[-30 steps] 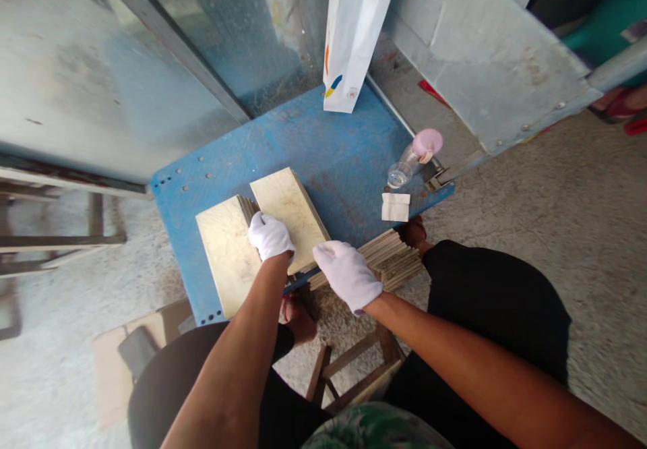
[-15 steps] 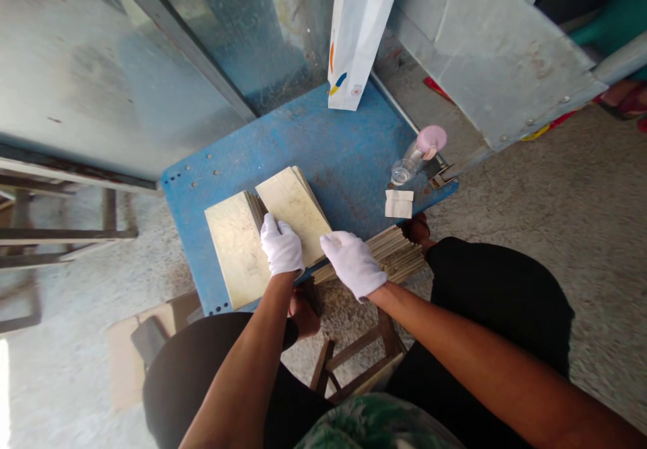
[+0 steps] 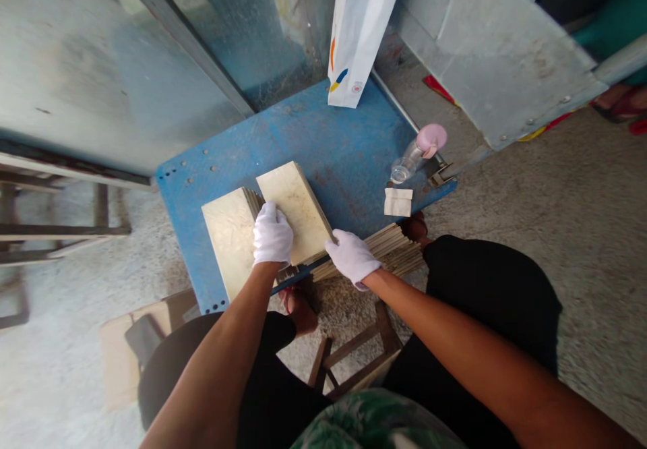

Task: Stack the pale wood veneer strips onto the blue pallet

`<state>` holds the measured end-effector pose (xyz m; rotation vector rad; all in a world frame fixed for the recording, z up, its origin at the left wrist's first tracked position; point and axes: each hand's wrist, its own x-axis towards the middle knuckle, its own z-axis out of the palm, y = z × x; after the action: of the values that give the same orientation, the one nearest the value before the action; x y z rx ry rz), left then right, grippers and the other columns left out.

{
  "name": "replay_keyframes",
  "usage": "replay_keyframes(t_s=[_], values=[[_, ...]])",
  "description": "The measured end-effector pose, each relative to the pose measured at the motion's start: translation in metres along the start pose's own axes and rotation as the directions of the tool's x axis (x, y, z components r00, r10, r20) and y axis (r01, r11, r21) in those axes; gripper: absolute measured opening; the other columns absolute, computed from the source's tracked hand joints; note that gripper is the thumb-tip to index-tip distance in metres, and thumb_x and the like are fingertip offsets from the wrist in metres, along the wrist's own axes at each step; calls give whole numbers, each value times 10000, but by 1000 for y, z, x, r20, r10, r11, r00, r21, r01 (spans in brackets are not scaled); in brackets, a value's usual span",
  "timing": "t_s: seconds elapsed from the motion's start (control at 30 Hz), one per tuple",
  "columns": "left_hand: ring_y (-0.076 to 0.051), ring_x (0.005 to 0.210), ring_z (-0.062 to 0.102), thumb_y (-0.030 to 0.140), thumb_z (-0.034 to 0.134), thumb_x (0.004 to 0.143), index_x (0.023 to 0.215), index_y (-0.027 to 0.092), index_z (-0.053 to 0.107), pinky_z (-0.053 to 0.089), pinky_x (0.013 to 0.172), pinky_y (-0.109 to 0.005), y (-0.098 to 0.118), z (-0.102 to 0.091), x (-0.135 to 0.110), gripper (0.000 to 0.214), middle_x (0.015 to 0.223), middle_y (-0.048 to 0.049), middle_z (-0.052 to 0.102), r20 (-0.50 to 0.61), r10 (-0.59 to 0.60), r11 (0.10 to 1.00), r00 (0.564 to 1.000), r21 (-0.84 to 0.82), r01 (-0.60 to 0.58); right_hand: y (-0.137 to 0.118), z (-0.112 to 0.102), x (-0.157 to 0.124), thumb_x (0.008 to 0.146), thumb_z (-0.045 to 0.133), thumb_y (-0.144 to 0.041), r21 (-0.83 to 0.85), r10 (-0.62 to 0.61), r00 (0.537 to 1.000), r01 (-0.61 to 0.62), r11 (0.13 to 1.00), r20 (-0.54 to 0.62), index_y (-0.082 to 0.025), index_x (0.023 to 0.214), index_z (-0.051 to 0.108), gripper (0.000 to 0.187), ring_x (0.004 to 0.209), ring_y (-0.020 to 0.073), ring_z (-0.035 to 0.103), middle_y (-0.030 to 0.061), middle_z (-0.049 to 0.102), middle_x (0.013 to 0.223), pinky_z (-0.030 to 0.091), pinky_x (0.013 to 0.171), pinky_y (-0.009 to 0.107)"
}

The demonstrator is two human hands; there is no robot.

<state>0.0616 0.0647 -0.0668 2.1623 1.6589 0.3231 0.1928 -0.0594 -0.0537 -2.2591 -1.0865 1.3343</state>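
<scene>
Two stacks of pale beige tiles lie on a blue metal table [image 3: 333, 145]: a left stack [image 3: 227, 236] and a right stack [image 3: 296, 206]. My left hand [image 3: 271, 235], in a white glove, rests between them, its curled fingers pressed on the near edge of the right stack. My right hand [image 3: 351, 257], also gloved, is closed on the near right corner of that stack. A further fanned pile of tiles [image 3: 391, 250] sits lower, just right of my right hand, over my lap.
A white paper bag [image 3: 356, 31] stands at the table's far edge. A clear bottle with a pink cap [image 3: 417, 152] and a small white folded cloth [image 3: 397, 202] lie at the right edge. A wooden stool frame [image 3: 354, 361] is between my knees. Metal sheets line the back.
My left hand slid up along the gap between the stacks. My right hand moved forward from the lower pile to the corner of the right stack.
</scene>
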Motion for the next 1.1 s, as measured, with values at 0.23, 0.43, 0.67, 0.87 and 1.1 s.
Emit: replay_keyframes(t_s=[0.23, 0.43, 0.67, 0.87, 1.1], values=[[-216, 880, 592, 220, 422, 929, 908, 185, 578, 439, 833, -286, 1, -10, 6, 161, 939, -73, 615, 151, -57, 997, 987, 52, 49, -1, 2, 1, 926, 453, -347, -44, -18, 1000, 19, 999, 18, -161, 1007, 649, 282, 934, 215, 620, 122, 689, 1044, 416, 792, 297], [-260, 938, 601, 240, 426, 930, 916, 170, 601, 456, 850, -323, 5, -15, 12, 189, 1000, -118, 625, 238, -62, 989, 969, 147, 27, 5, 11, 3, 924, 483, -358, -66, -46, 999, 44, 997, -28, -107, 1351, 513, 496, 1202, 253, 543, 172, 595, 1290, 406, 981, 328], [-285, 898, 635, 229, 432, 917, 878, 151, 643, 476, 820, -339, 4, -20, 31, 227, 937, -144, 663, 360, -53, 942, 931, 326, -72, 4, 12, 0, 920, 500, -350, -48, -82, 996, 81, 996, -28, -93, 1432, 440, 577, 1293, 254, 484, 162, 543, 1370, 363, 1073, 330], [-320, 873, 646, 133, 453, 851, 948, 79, 675, 501, 839, -396, 6, -20, 43, 248, 863, -201, 651, 529, -22, 815, 848, 501, -291, 1, 8, -2, 916, 519, -347, -68, -72, 997, 71, 995, -11, -97, 1414, 464, 559, 1292, 245, 489, 162, 562, 1349, 371, 1066, 319], [-336, 857, 655, 99, 524, 803, 770, 88, 696, 511, 847, -448, 29, -42, 52, 176, 764, -175, 643, 570, -45, 828, 820, 481, -289, 1, 8, -2, 924, 527, -354, -85, -63, 998, 60, 995, -26, -72, 1417, 454, 573, 1268, 257, 509, 174, 569, 1337, 385, 1054, 326]])
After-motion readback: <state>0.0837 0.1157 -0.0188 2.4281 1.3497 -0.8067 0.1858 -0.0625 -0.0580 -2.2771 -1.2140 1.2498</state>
